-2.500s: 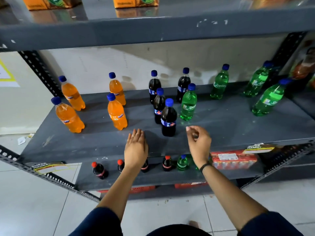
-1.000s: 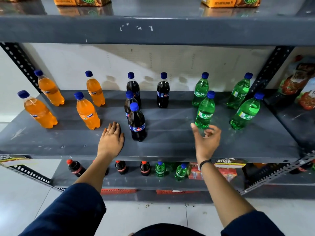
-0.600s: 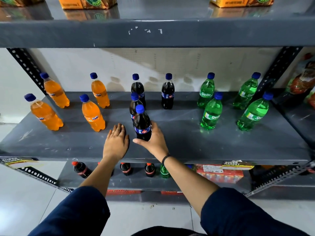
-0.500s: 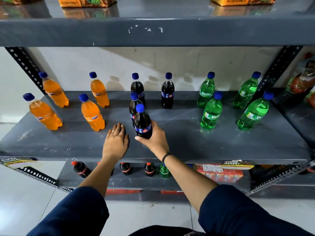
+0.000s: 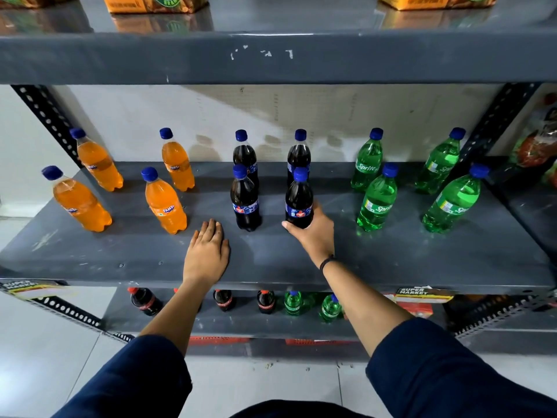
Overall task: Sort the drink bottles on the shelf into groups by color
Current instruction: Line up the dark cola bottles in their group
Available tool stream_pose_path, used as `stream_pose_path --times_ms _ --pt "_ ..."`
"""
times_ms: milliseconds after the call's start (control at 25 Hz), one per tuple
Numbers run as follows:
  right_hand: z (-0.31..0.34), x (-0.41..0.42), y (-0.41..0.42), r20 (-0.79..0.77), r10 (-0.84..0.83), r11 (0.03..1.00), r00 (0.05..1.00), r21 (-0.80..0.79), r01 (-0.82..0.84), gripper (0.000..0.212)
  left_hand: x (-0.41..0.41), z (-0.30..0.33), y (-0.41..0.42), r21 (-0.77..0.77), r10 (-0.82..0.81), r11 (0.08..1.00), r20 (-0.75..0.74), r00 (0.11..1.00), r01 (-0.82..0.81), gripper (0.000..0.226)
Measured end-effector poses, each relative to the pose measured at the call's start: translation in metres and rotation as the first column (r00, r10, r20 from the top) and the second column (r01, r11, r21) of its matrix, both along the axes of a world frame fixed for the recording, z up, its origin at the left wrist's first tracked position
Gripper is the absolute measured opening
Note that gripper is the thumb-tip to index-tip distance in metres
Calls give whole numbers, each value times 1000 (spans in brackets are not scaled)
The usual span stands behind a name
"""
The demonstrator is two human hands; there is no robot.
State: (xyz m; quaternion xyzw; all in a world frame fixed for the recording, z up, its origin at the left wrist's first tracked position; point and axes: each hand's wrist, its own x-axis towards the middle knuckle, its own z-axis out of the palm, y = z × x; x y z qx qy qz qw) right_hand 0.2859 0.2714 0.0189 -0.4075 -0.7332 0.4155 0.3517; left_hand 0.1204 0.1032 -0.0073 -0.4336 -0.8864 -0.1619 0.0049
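On the grey shelf [image 5: 391,254] stand several orange bottles [image 5: 165,203] at the left, several dark cola bottles [image 5: 245,200] in the middle and several green bottles [image 5: 376,200] at the right, all with blue caps. My right hand [image 5: 315,233] grips the base of a front dark cola bottle [image 5: 299,200], which stands upright in front of a rear cola bottle [image 5: 298,155]. My left hand [image 5: 208,251] lies flat on the shelf, fingers together, just left of the other front cola bottle and holding nothing.
An upper shelf [image 5: 271,55] with orange packets [image 5: 153,3] overhangs close above the caps. Below, a lower shelf holds small red-capped cola bottles [image 5: 144,300] and small green bottles [image 5: 294,303]. Perforated uprights [image 5: 48,116] flank the shelf; packaged goods [image 5: 539,146] sit at the right.
My right hand has slid the front cola bottle to the right, from in front of the left cola column to in front of the right rear cola bottle. My left hand stayed flat.
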Motion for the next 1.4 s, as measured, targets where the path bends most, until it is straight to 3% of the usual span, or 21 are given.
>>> stream_pose_path --times_ms 160,240,360,440,600,720,1120,1240,1320,1400 --pt "-5 1 -1 -34 30 999 999 -9 -30 54 0 2 0 5 1 1000 16 1000 -1 52" --pt "-7 3 -2 -73 57 998 996 -36 -60 63 0 6 3 45 11 999 92 996 -15 56" --pt "-14 5 -9 -145 36 998 989 -53 -44 85 2 23 14 301 16 937 473 881 -179 76" --pt "-18 5 -11 -151 9 998 988 -58 -18 86 2 33 26 386 -53 894 594 803 -226 88" --pt "-18 3 -6 -97 -29 998 995 -66 23 60 0 40 48 380 -68 897 619 783 -223 83" --pt "-14 -3 1 -62 -13 996 998 -84 8 53 -1 37 54 353 -33 906 608 793 -233 74" --pt "-13 -5 5 -29 25 999 999 -30 -26 57 9 31 49 378 -26 894 580 814 -241 68" --pt "-14 15 0 -62 34 999 997 -3 -35 55 33 26 42 413 88 798 641 763 -439 67" --pt "-18 38 -3 -62 -35 999 997 31 37 41 62 20 39 409 196 693 686 700 -594 52" --pt "-21 71 1 -132 -174 982 976 46 182 28 107 12 43 469 153 698 640 753 -541 35"
